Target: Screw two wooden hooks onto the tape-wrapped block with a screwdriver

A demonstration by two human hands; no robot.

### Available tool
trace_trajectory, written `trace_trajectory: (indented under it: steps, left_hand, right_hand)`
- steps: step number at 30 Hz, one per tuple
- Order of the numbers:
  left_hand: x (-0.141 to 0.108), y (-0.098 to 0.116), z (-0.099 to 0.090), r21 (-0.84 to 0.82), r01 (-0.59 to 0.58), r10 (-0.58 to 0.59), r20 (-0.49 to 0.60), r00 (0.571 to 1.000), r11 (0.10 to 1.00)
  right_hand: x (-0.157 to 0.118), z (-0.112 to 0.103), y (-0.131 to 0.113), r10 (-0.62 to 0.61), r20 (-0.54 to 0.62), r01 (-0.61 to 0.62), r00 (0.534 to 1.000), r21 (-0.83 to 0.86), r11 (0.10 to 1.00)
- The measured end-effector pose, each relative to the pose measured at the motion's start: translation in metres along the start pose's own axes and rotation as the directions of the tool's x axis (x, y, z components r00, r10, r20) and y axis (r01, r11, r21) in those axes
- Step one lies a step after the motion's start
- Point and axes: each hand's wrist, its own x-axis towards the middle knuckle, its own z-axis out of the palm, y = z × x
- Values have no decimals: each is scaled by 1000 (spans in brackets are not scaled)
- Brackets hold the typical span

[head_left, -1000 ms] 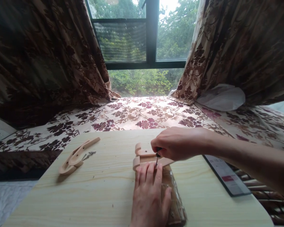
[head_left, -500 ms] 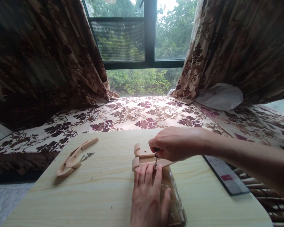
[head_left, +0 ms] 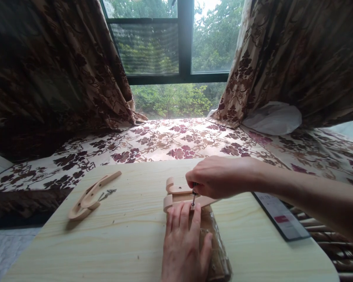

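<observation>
My right hand (head_left: 210, 178) is wrapped round the dark handle of a screwdriver (head_left: 193, 199), held upright with its tip down on the nearer wooden hook (head_left: 168, 203). Flat on a brown wooden board (head_left: 216, 250) lies my left hand (head_left: 184, 243), fingers spread, the fingertips pressing against that hook's near edge. A second wooden hook (head_left: 176, 189) with a screw hole sits just behind it across the board's far end, its right part hidden by my right hand. The screw under the tip is too small to make out clearly.
Two more curved wooden hooks (head_left: 88, 199) lie at the left of the pale table (head_left: 129, 243), beside several loose screws (head_left: 108, 194). A phone (head_left: 281, 217) showing a timer rests by the right edge. Behind are a flowered cloth (head_left: 164, 141) and a white plastic bag (head_left: 275, 118).
The view has shifted very slightly. Both hands, the screwdriver and the hooks stay in nearly the same places; the right hand's grip has turned a little, if at all.
</observation>
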Motion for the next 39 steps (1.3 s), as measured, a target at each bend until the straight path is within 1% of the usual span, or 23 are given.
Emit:
trace_trajectory:
  steps: [3,6,9,12,16,18,23,27,31,34,36,39]
  left_hand:
    - [1,1,-1,2,-3,3,-1,1000,1000]
    - [1,2,0,-26,28,-29,-24,999,999]
    - [0,3,0,-45,48,-49,-21,999,998]
    - [-1,1,0,-7,9,-9,16,1000,1000]
    - [-2,0,0,47,-40,38,48,998,998]
    - [-2,-1,1,51,-44,42,43,998,998]
    - [0,0,1,53,-41,39,34,999,998]
    - [0,0,0,57,-43,42,16,999,997]
    - [0,0,0,56,-41,40,26,999,998]
    - [-1,1,0,55,-43,41,28,999,998]
    - [0,1,0,53,-42,41,30,999,998]
    - [0,1,-1,48,-36,35,33,999,998]
  right_hand:
    - [0,0,0,14,-13,-14,1000,-1,1000]
    - [-2,0,1,-7,-23,7,1000,12,1000]
    - [-2,0,2,-32,-4,32,999,13,999]
    - [-2,1,2,-33,6,32,999,14,999]
    - [-1,2,0,6,-8,-6,1000,18,1000]
    - [-2,1,1,15,-23,-14,1000,16,1000]
    - [-5,0,5,-14,-22,14,1000,29,999]
    - [-3,3,6,-27,-31,28,999,9,1000]
    - [0,6,5,-13,-35,13,999,0,1000]
    - [0,5,5,11,-30,-11,999,-8,1000]
    - [-1,3,5,35,-50,-35,998,-9,999]
    - [-1,1,6,21,-67,-22,998,-17,1000]
